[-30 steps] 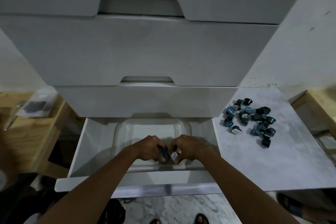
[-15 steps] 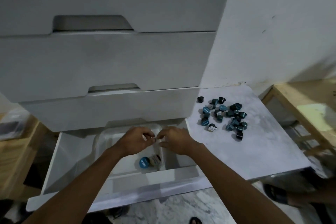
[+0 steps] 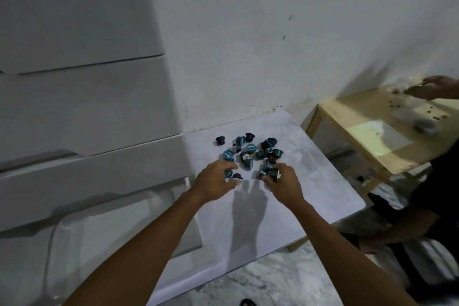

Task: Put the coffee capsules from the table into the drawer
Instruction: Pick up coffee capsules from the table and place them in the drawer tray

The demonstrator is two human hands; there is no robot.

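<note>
Head view shows both hands gone from the white pull-out drawer, where half a second ago they were letting capsules go into the clear plastic tray; that tray now sits at the lower left with no capsule visible in the part that shows. Moving right, the left hand is back at the near edge of the pale marble-look table, fingers loosely curled over a blue-lidded capsule, though whether it is gripped yet I cannot tell. Beyond lies the cluster of dark and blue coffee capsules, near the table's far edge. The right hand is closed around a few capsules at the cluster's near right side. One delivery looks finished and another pickup begun; most capsules remain on the table.
</note>
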